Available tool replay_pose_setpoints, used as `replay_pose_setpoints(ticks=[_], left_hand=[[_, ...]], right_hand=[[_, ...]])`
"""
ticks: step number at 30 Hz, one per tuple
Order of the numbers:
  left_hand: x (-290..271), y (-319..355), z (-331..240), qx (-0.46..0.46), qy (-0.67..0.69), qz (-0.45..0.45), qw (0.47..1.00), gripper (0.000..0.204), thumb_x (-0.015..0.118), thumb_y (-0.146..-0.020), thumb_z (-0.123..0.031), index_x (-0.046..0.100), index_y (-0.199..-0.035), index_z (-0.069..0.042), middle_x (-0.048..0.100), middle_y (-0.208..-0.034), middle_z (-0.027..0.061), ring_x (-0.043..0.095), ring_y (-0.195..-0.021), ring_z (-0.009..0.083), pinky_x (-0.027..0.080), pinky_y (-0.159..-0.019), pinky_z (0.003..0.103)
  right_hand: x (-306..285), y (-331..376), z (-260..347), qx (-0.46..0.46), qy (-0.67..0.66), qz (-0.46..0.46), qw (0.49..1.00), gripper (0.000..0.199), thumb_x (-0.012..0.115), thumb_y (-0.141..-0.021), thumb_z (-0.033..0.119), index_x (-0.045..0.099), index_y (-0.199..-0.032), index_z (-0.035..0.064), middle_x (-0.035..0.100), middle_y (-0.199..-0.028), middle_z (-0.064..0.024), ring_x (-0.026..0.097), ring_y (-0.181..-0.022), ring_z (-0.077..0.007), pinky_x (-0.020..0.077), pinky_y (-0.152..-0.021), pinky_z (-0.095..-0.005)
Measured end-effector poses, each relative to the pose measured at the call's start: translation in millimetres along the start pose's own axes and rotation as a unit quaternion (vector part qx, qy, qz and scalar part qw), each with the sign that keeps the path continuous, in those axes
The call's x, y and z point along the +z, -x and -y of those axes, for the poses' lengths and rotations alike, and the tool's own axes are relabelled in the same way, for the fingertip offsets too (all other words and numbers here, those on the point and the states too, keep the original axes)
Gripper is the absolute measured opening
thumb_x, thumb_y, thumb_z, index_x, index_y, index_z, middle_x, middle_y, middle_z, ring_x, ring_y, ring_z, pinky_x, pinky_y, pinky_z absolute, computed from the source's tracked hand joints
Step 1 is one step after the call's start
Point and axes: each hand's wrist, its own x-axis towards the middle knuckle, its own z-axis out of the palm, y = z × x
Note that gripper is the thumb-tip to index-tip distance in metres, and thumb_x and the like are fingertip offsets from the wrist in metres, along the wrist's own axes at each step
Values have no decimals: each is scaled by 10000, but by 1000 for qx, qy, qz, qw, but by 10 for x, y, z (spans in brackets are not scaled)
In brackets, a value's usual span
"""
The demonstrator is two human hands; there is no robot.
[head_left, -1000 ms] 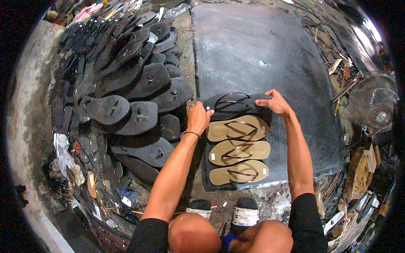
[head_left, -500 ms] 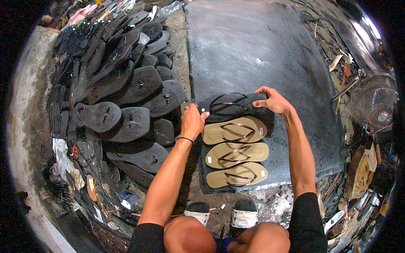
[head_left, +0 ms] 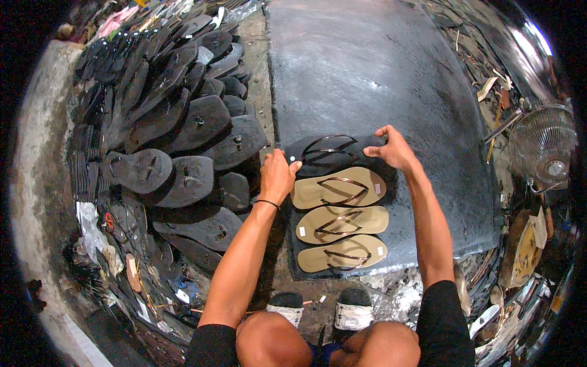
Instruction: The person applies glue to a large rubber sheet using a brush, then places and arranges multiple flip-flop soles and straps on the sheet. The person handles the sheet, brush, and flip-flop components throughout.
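Black flip-flop [head_left: 333, 153] flat on dark mat [head_left: 379, 73], long axis running left to right, heel end toward the right, topmost in a row above three tan flip-flops [head_left: 339, 220]. Left hand [head_left: 276, 177] fingers clamped on its left end; right hand [head_left: 391, 148] fingers clamped on its right end. Pile of black soles [head_left: 183, 122] at left.

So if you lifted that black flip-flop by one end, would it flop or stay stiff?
The black flip-flop looks thin and flat like foam, so it would probably bend somewhat and feel light. Lying flat on the dark mat, it should slide, not roll. Its thin straps likely flex easily under the left hand and right hand.
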Motion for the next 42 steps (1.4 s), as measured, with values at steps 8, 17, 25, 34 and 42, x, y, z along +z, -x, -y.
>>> replay_pose_setpoints(ticks=[8, 17, 25, 34, 42], left_hand=[[145, -4, 30, 97, -87, -27, 991, 378, 724, -811, -319, 667, -879, 49, 605, -963, 268, 580, -932, 431, 487, -860, 509], [-2131, 787, 425, 287, -184, -222, 914, 581, 627, -754, -14, 511, -1320, -70, 566, -1256, 158, 526, -1161, 395, 444, -1013, 452], [-3544, 362, 1641, 162, -364, 21, 917, 779, 724, -624, -101, 480, -1364, -122, 559, -1276, 108, 447, -1327, 337, 146, -1194, 556], [-3788, 529, 1340, 258, -245, -147, 923, 847, 732, -612, -194, 475, -1410, -67, 522, -1315, 260, 485, -1205, 447, 369, -1074, 498], [-3324, 161, 2031, 63, -169, -265, 947, 727, 779, -774, -228, 441, -1396, -63, 497, -1349, 152, 503, -1209, 325, 457, -933, 442]], right_hand=[[302, 286, -223, -226, 262, -209, 915, 457, 685, -857, 397, 660, -1245, 158, 617, -1164, -117, 549, -1087, -329, 457, -908, -451], [-111, 879, -451, -195, 196, -280, 919, 555, 669, -890, 168, 471, -1398, 66, 526, -1278, -213, 518, -1180, -373, 448, -980, -445], [316, 1547, 104, -256, 66, -213, 941, 508, 661, -839, 42, 510, -1323, 15, 515, -1194, -176, 525, -1084, -303, 453, -938, -389], [393, 2047, 1057, -279, 79, -224, 930, 515, 708, -833, 170, 531, -1310, 85, 525, -1227, -191, 552, -1106, -384, 470, -931, -467], [488, 1882, 1261, -336, 70, -228, 911, 525, 683, -850, 165, 480, -1324, 67, 500, -1237, -182, 545, -1056, -375, 455, -880, -456]])
